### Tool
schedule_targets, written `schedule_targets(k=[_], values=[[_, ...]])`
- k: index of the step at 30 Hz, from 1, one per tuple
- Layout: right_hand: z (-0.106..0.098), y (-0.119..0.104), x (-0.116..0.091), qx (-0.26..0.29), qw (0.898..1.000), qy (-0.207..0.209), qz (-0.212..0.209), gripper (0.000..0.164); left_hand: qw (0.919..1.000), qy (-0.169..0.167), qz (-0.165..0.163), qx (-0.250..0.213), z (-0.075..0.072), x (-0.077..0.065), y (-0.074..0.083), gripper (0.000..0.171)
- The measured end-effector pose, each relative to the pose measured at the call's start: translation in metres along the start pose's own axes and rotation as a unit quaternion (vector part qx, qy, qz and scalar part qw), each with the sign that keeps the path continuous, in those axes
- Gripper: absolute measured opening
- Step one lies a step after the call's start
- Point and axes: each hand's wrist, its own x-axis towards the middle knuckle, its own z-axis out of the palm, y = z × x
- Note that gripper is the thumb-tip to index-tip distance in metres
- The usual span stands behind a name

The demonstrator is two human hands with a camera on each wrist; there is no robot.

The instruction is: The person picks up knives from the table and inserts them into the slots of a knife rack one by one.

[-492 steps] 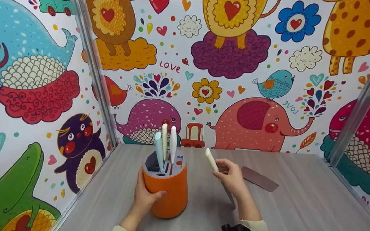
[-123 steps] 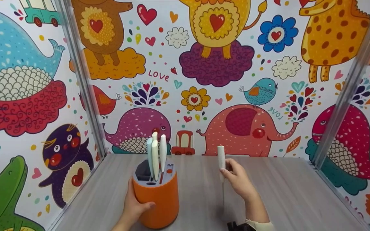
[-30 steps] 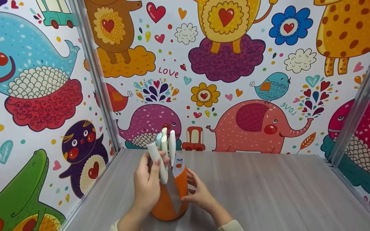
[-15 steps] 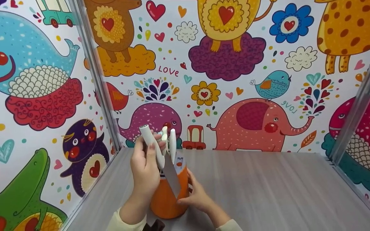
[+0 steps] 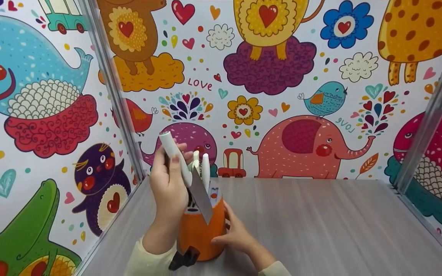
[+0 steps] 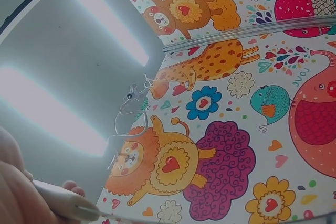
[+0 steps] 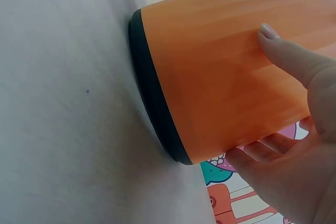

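Note:
My left hand (image 5: 167,180) grips a knife by its white handle (image 5: 175,155), above the front left of an orange knife block (image 5: 202,237). The grey blade (image 5: 201,197) slants down to the right, its tip overlapping the block's front in the head view. In the left wrist view, fingers wrap the same handle (image 6: 65,201). My right hand (image 5: 236,232) holds the block's right side, thumb in front and fingers behind, as the right wrist view also shows. Other knives stand in the block, among them one with a white handle (image 5: 205,168) and one with a cream handle (image 5: 196,156).
The block's dark base (image 7: 152,87) stands on the grey wood-grain table (image 5: 320,222). Walls with cartoon animal prints (image 5: 301,149) close off the back and sides, joined by metal corner strips (image 5: 109,88). A black strap piece (image 5: 184,258) sits at my left wrist.
Seconds ago my right hand held the white-handled knife and my left the block; now they are swapped. Over the last second the knife has risen up and left, its blade tip higher on the block.

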Motion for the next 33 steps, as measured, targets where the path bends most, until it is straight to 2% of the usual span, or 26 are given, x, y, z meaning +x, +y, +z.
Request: schedule_targets(k=[5,10,17,21,27,33], values=[[-0.001,-0.002,0.0,-0.001,1.0,0.002,0.008,0.113,0.9994,0.022,0.002,-0.027,0.004,0.018,0.001,0.035],[-0.001,-0.002,0.0,-0.002,1.0,0.003,0.012,0.114,0.9991,0.036,0.005,-0.021,0.006,0.028,-0.001,0.035],[0.0,-0.002,-0.001,-0.001,1.0,0.0,0.006,0.114,0.9992,0.003,0.032,0.025,0.008,0.028,-0.011,0.034],[-0.001,-0.001,-0.001,0.0,1.0,-0.003,-0.008,0.115,0.9988,-0.016,0.033,0.033,0.01,0.03,-0.018,0.033],[0.0,-0.001,-0.001,-0.002,1.0,-0.003,-0.005,0.114,0.9994,-0.002,0.014,0.03,0.01,0.028,-0.026,0.034],[-0.001,-0.001,0.0,0.003,1.0,-0.001,0.0,0.112,0.9995,0.01,0.026,0.013,0.012,0.025,-0.029,0.035]])
